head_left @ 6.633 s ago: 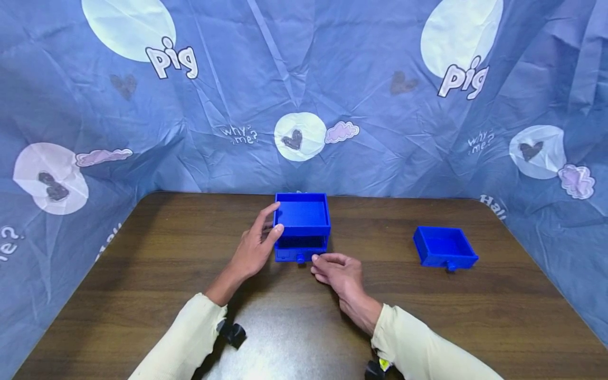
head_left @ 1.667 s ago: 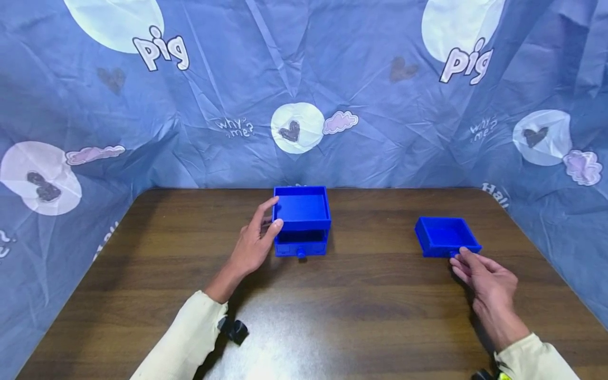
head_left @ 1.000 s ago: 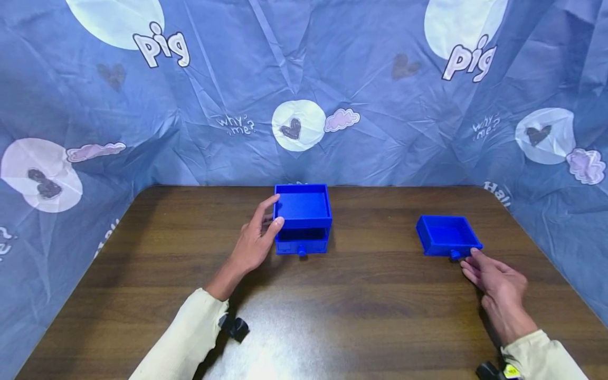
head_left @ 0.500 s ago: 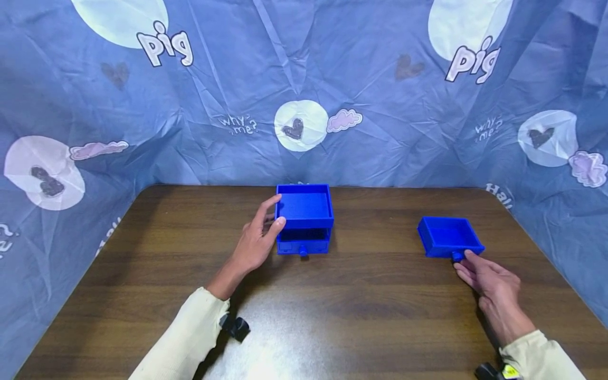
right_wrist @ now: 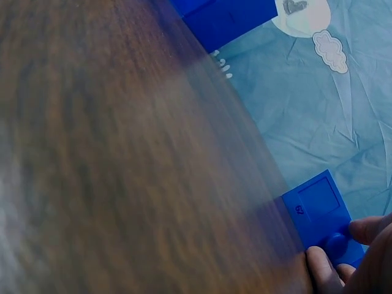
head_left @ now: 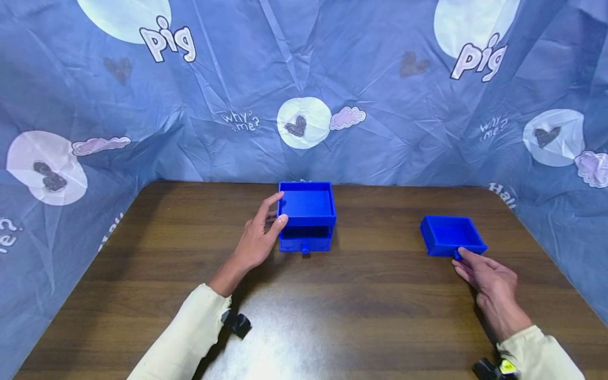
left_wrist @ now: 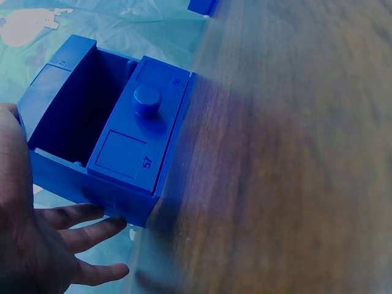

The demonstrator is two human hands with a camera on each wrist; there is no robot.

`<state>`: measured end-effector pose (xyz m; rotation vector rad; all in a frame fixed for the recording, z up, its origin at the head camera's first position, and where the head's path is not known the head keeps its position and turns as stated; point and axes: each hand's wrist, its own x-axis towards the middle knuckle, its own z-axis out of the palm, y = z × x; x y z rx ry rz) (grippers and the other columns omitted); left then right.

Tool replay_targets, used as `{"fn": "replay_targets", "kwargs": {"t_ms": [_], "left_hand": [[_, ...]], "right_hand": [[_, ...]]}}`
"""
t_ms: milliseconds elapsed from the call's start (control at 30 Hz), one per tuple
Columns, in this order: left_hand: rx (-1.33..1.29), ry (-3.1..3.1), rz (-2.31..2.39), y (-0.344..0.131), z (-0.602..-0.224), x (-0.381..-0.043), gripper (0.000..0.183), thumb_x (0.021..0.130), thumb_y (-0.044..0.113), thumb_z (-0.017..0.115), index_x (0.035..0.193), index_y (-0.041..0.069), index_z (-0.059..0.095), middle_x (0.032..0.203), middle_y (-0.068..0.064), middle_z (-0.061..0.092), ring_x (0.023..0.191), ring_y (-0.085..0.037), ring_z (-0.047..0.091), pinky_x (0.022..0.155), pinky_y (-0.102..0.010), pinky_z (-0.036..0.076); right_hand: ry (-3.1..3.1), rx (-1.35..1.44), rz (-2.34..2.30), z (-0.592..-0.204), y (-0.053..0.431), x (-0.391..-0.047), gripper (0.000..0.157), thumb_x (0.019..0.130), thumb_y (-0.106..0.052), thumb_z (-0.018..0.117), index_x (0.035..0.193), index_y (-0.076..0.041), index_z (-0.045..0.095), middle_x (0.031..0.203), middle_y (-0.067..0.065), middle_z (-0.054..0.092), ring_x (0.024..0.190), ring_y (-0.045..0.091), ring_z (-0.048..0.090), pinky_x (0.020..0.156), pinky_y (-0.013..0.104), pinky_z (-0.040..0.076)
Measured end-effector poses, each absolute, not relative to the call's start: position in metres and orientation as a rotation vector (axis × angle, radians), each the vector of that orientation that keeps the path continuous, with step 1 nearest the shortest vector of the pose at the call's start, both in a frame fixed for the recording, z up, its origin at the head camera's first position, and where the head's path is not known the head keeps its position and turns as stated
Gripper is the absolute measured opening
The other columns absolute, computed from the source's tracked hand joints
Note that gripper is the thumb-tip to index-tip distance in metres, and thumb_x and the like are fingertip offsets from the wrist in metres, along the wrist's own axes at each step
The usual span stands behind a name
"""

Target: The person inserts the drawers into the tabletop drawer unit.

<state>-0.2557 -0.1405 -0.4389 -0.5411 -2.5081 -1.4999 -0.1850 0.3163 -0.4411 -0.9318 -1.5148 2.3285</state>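
Note:
In the head view a small blue drawer cabinet (head_left: 306, 219) stands at the table's back middle, with a shallow tray-like top, an empty upper slot and a lower drawer (left_wrist: 138, 125) fitted below. My left hand (head_left: 256, 237) rests against its left side, thumb and index finger at the top rim; in the left wrist view the other fingers are spread out along the side. To the right lies a separate blue drawer (head_left: 451, 235), empty inside. My right hand (head_left: 494, 282) has thumb and fingers around the drawer's round knob (right_wrist: 336, 245) at its front.
Both drawers sit on the dark wood table (head_left: 361, 301). A printed blue cloth (head_left: 380, 148) hangs behind and along the sides. Black wrist cameras (head_left: 237, 324) are strapped to both sleeves.
My right hand has left the cabinet's lower drawer and moved right to the loose drawer, where its fingers shifted off the knob's right and back onto it. My left hand stays on the cabinet.

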Motion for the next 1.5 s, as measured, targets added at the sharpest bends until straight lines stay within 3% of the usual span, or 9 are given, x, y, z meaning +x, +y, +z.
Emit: {"fn": "replay_targets", "kwargs": {"t_ms": [367,1267,1500], "left_hand": [[-0.544,-2.494,-1.509,-0.141,-0.4386,-0.2567,0.05,0.104,0.042,0.049,0.151,0.041,0.033,0.134,-0.022,0.059,0.121,-0.032,0.06,0.1,-0.055,0.044],[-0.542,-2.491,-1.518,-0.1403,-0.4387,-0.2561,0.05,0.104,0.041,0.05,0.151,0.042,0.033,0.134,-0.021,0.059,0.121,-0.03,0.06,0.099,-0.053,0.046],[-0.553,-2.483,-1.523,-0.1398,-0.439,-0.2556,0.052,0.104,0.039,0.051,0.152,0.04,0.033,0.134,-0.022,0.059,0.122,-0.031,0.06,0.099,-0.054,0.046]], "right_hand": [[-1.554,-0.866,2.395,-0.439,0.3183,-0.1864,0.026,0.087,0.005,0.072,0.065,-0.009,0.073,0.066,0.008,0.072,0.061,0.018,0.072,0.061,0.029,0.058],[-1.629,-0.853,2.369,-0.4394,0.3187,-0.1895,0.022,0.085,0.007,0.073,0.068,-0.008,0.074,0.065,0.008,0.071,0.061,0.016,0.072,0.06,0.027,0.057],[-1.635,-0.855,2.344,-0.4415,0.318,-0.1896,0.028,0.086,0.007,0.07,0.064,-0.011,0.072,0.063,0.008,0.071,0.059,0.015,0.072,0.06,0.026,0.057]]}}
